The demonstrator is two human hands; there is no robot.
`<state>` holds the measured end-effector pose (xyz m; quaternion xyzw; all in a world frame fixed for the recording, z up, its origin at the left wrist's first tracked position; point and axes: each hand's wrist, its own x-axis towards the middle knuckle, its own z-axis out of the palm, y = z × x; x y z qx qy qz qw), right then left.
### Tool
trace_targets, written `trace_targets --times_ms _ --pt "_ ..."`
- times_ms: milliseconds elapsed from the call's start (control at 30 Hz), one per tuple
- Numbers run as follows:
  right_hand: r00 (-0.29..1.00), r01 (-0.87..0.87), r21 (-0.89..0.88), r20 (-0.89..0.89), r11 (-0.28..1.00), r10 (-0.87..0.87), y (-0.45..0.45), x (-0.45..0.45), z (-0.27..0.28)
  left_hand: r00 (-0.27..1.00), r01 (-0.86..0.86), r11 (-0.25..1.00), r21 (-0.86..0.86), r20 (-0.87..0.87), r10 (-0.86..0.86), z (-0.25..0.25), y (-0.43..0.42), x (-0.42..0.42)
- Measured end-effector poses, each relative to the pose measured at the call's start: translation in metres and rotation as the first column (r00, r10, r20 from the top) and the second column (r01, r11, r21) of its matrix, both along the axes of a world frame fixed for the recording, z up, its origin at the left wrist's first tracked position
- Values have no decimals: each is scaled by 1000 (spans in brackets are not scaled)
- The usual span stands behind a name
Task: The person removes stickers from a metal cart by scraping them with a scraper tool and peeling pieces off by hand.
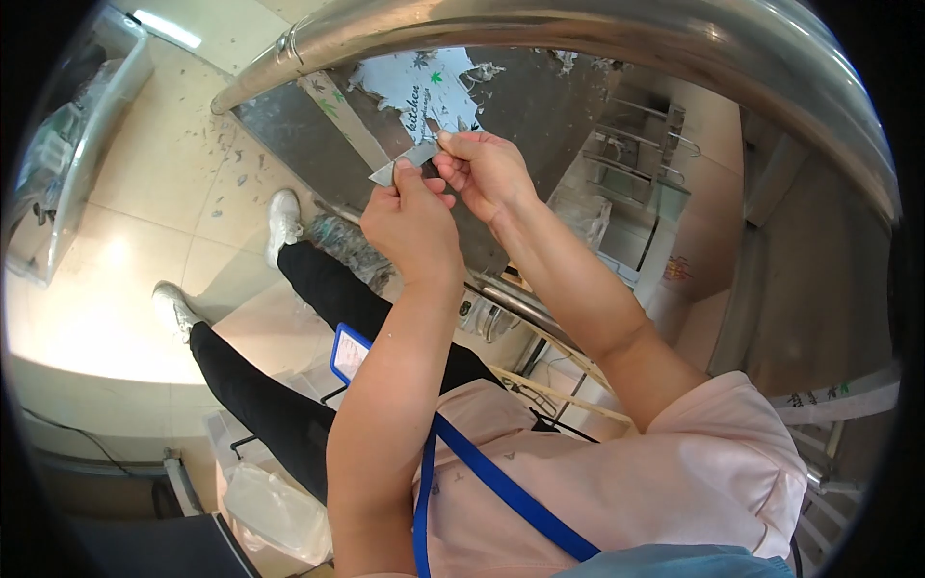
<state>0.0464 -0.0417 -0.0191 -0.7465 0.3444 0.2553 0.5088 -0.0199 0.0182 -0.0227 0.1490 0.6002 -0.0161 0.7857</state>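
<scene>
Before you, a sheet [414, 82] lies on the table [530, 111], a pipe [540, 24] beyond it; a bin [99, 154] stands left, a rack [673, 135] right.

On a dark metal tabletop [544, 120] lies a torn white sheet [409, 82] printed "kitchen" beside green leaves. Just below the sheet, the left hand [416, 226] and right hand [489, 178] hold a slim pale strip [420, 154]: the left fingers pinch it near its pointed end, the right fingers near the other. A shiny metal tube [559, 27] arches above the sheet; a leaf-printed band [342, 125] lies to its left. Right of the sheet sits a wire rack [631, 144]. Well left of it, flakes [237, 160] dot the tiled floor [164, 207], with a clear bin [102, 144] beyond them.
</scene>
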Motion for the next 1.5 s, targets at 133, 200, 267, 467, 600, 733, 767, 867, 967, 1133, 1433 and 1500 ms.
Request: trace_targets --times_ms 133,200,267,467,600,733,767,867,967,1133,1433,1500 --pt "998 -62 -40 -33 997 60 -7 -5 5 997 65 997 47 50 -67 -1 -1 -9" --pt "980 -178 -169 58 969 190 -11 -8 10 991 114 992 54 70 -118 5 3 -19" --pt "877 -322 -382 225 866 425 -26 -9 5 982 161 981 107 80 -170 9 5 -26" --pt "-11 -619 -759 268 203 963 -15 -1 14 946 276 890 364 63 -319 7 5 -44" --pt "-182 -592 -805 167 27 969 -9 6 5 932 310 853 421 40 -359 2 9 -52" --pt "-235 -621 -784 170 -13 957 -8 12 3 947 271 884 381 58 -316 0 8 -51" --pt "-238 -635 -772 157 -31 958 -8 13 4 952 254 892 375 68 -299 0 7 -50" --pt "-253 -655 -754 165 -43 953 -9 14 3 948 255 895 366 87 -305 3 5 -49" --pt "-283 -649 -759 183 -48 941 -11 15 3 947 253 898 359 96 -306 2 2 -48" --pt "-285 -639 -769 218 -15 933 -14 15 1 942 257 902 346 120 -315 -4 -5 -48" --pt "-271 -641 -767 224 -1 936 -15 21 6 951 236 922 305 121 -284 -9 -10 -45" --pt "-313 -614 -789 248 4 917 -10 27 11 953 237 928 288 117 -280 -8 -11 -43"
